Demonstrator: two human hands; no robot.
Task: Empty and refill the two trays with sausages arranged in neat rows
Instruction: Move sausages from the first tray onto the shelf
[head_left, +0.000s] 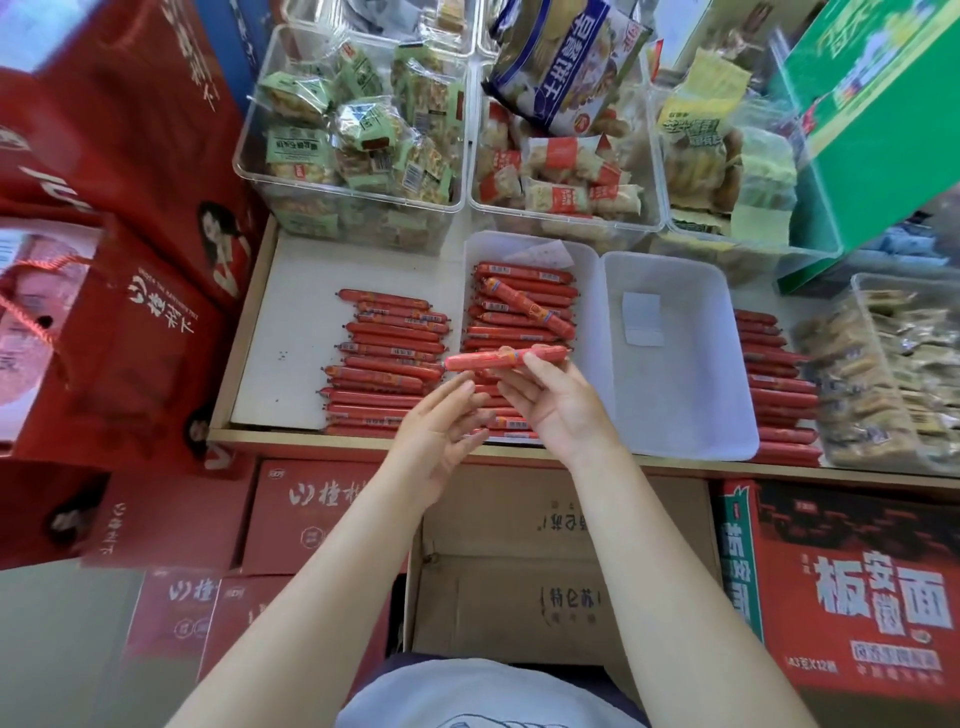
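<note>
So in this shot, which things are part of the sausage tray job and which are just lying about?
Part of the job:
left tray, partly filled
right tray, holding no sausages
held sausage
right hand
left hand
left pile
right pile

Lying about:
snack tubs
red boxes
green box

The right hand (558, 402) pinches a sausage (506, 357) over the left tray (589, 291). The left hand (441, 434) hangs relaxed at its nine o'clock.

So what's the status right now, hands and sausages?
Right hand pinches one sausage over the left tray; left hand open. Right tray empty. One sausage lies crooked across rows.
</note>
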